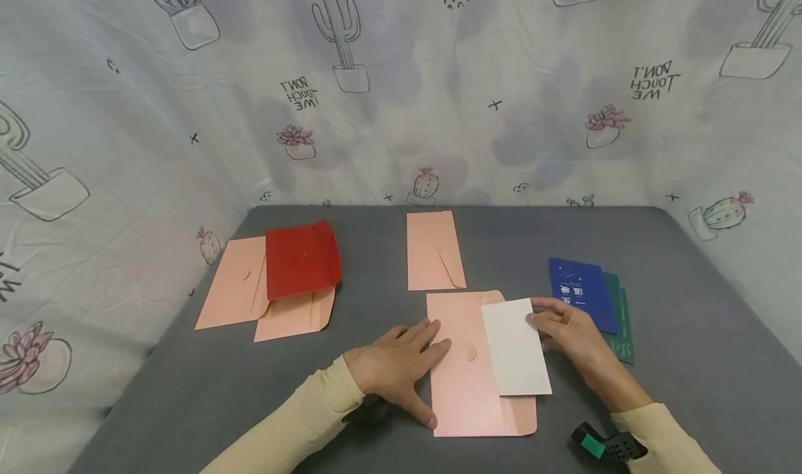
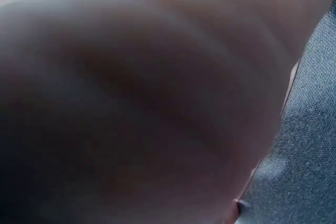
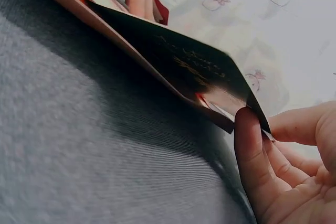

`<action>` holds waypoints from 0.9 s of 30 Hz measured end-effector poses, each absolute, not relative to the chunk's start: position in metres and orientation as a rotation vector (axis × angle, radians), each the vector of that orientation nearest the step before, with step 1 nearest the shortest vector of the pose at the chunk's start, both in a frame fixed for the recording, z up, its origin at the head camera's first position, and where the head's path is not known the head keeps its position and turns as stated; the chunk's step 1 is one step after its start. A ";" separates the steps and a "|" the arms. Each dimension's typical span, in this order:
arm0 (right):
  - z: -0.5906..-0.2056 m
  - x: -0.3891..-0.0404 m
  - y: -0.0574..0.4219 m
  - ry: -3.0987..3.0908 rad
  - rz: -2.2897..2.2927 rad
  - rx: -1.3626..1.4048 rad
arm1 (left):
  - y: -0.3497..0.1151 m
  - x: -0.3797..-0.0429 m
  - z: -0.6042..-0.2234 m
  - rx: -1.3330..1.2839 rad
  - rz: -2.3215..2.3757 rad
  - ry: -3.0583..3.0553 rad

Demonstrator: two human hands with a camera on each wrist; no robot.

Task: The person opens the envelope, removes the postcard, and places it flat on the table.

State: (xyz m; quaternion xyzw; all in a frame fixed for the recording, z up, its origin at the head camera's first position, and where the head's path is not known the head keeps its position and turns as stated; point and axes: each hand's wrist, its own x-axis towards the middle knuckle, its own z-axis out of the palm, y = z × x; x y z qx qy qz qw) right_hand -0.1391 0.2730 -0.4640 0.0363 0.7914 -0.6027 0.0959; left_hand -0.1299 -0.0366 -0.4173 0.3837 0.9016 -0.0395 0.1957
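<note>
A pink envelope (image 1: pixel 460 401) lies on the grey table in front of me, its right side unfolded. My left hand (image 1: pixel 397 366) rests along its left edge, fingers spread and thumb near the lower left corner. With thumb and fingers, my right hand (image 1: pixel 579 338) pinches the right edge of a card (image 1: pixel 516 352). White faces up on this card, and in the right wrist view its dark underside (image 3: pixel 184 59) carries gold lettering. The card overlaps the envelope's right part, tilted up on the pinched side. Blurred, my left palm (image 2: pixel 147 87) fills most of the left wrist view.
Another pink envelope (image 1: pixel 432 251) lies behind the front one. At the left, a red envelope (image 1: pixel 297 262) overlaps two pink envelopes (image 1: pixel 228 286). A blue card (image 1: pixel 579 293) lies on green cards (image 1: pixel 623 349) at the right. A patterned cloth (image 1: pixel 401 112) hangs behind the table.
</note>
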 end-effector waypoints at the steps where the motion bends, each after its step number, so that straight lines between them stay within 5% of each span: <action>1: -0.464 -0.139 0.274 2.354 -1.778 0.110 | -0.036 -0.130 -0.417 1.074 -0.109 2.526; 27: -0.464 -0.141 0.282 2.394 -1.718 0.182 | -0.035 -0.131 -0.419 1.045 -0.093 2.518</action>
